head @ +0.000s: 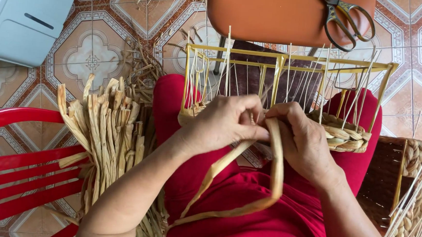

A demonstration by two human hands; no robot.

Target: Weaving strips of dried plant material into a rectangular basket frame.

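A yellow wire basket frame [283,59] with thin upright stakes rests on my lap, over red trousers [263,224]. Woven dried fibre rows [342,134] run along its lower edge. My left hand [225,122] pinches a long flat dried fibre strand [274,161] against the frame's near side. My right hand [305,141] grips the same strand just beside it. The strand loops down over my lap and back up to my left hand.
A bundle of dried fibre strands [105,131] lies on a red plastic chair [17,170] at left. An orange stool top [271,10] with scissors [346,19] stands ahead. A woven basket [412,184] sits at right, a white appliance [22,14] on the tiled floor.
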